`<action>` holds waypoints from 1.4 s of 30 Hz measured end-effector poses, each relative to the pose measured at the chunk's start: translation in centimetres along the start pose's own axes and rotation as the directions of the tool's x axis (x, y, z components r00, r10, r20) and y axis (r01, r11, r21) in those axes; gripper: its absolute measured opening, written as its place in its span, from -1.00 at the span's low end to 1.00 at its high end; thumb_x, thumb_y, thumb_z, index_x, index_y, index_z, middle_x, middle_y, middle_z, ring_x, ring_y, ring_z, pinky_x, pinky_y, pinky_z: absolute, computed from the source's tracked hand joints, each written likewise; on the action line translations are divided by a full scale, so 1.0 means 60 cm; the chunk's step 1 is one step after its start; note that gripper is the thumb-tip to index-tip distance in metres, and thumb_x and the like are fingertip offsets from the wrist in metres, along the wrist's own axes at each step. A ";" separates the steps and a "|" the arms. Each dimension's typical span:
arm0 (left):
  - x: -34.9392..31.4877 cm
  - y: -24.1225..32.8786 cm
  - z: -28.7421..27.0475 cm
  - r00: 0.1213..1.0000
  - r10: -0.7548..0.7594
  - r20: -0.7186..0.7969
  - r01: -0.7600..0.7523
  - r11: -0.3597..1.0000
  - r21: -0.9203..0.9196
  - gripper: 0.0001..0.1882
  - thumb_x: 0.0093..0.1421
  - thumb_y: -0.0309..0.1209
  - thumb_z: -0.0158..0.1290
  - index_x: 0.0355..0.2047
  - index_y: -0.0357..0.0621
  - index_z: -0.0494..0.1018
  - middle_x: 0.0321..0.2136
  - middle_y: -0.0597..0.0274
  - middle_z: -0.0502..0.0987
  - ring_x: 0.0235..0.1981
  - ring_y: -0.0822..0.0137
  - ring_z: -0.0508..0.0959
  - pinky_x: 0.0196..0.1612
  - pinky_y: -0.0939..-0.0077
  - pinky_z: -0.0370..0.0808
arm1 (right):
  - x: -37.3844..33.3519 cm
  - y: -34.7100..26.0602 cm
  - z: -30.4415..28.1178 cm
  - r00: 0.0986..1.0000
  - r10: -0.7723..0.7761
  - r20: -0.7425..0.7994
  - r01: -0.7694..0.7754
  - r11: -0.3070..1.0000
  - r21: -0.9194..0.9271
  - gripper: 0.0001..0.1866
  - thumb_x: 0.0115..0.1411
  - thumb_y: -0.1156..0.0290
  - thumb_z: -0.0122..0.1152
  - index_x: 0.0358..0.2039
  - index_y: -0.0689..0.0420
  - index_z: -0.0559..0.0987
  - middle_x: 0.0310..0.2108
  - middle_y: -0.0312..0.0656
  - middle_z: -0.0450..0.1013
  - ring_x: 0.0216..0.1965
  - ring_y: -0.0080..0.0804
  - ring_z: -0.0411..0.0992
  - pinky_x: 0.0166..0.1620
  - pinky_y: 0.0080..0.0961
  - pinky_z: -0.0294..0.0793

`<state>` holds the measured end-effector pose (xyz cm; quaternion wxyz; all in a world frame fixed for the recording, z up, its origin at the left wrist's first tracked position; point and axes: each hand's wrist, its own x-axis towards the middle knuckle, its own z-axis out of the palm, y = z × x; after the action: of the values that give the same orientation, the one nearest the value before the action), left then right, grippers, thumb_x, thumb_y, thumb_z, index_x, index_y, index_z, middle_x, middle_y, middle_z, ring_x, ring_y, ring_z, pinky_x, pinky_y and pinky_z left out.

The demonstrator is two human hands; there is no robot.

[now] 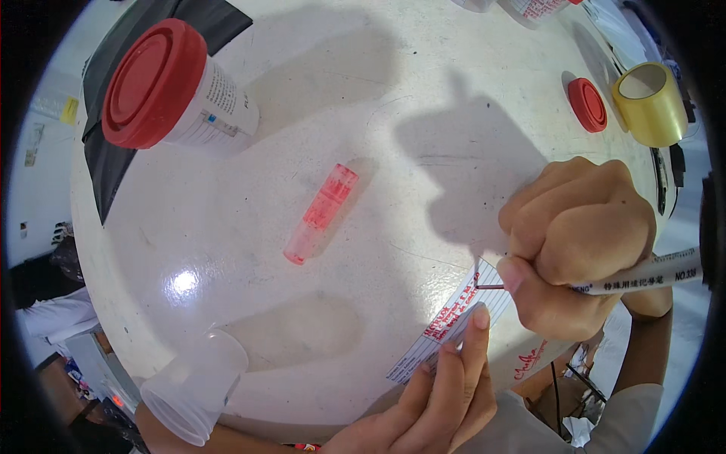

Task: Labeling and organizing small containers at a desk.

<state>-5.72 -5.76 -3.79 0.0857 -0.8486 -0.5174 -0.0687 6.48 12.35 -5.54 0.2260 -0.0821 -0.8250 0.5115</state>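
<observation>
My right hand (pixel 582 242) is closed around a white marker (pixel 643 274), its thin tip touching a lined paper label (pixel 446 321). Red handwriting covers part of that label. From below, my left hand (pixel 435 393) reaches in with its fingers stretched out. The fingertips press the label's near edge against the tabletop. A clear, pink-stained plastic tube (pixel 321 213) lies on its side left of the label. Another sheet with red handwriting (pixel 533 356) lies at the table's near edge, partly behind my hands.
A white jar with a red lid (pixel 162 87) stands upper left beside black plastic sheeting (pixel 227 21). A clear cup (pixel 195 386) is at lower left. At upper right are a red lid (pixel 587 104), a yellowish tape roll (pixel 650 106) and a black pen (pixel 659 181). The white table (pixel 302 98) has a curved edge.
</observation>
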 end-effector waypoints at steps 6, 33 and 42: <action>-0.004 -0.003 0.002 0.999 0.053 0.001 -0.053 0.997 0.048 -0.82 0.22 -0.42 -0.08 -0.21 -0.21 0.41 0.04 0.08 0.50 0.07 0.23 0.44 0.03 0.60 0.47 | 0.009 -0.002 0.012 1.000 0.021 0.010 -0.021 1.000 0.007 -0.65 -0.26 0.80 0.08 -0.77 0.09 0.15 -0.85 -0.24 0.24 -0.91 -0.47 0.12 -0.81 -0.55 -0.04; -0.028 0.012 -0.012 0.999 -0.031 -0.017 0.032 0.998 0.056 -0.64 0.11 -0.54 -0.03 -0.07 -0.39 0.49 0.03 -0.03 0.44 0.11 0.07 0.39 0.07 0.40 0.48 | 0.004 -0.004 -0.013 0.956 0.284 -0.074 -0.183 0.773 0.608 -0.73 0.06 0.61 0.14 -0.55 0.09 0.21 -0.78 -0.26 0.21 -0.79 -0.53 0.12 -0.67 -0.58 0.07; -0.030 0.023 -0.008 0.998 -0.045 -0.051 0.048 0.997 0.056 -0.55 0.15 -0.45 -0.06 0.05 -0.40 0.41 0.07 -0.11 0.41 0.12 0.01 0.36 0.11 0.31 0.43 | 0.007 -0.002 -0.001 0.975 0.186 -0.120 -0.109 0.875 0.472 -0.73 0.17 0.41 0.28 -0.43 0.15 0.31 -0.49 -0.21 0.29 -0.61 -0.61 0.22 -0.63 -0.69 0.24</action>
<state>-5.34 -8.05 -3.79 0.1210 -0.8316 -0.5366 -0.0767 6.13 12.48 -5.28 0.2656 -0.1299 -0.6497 0.7004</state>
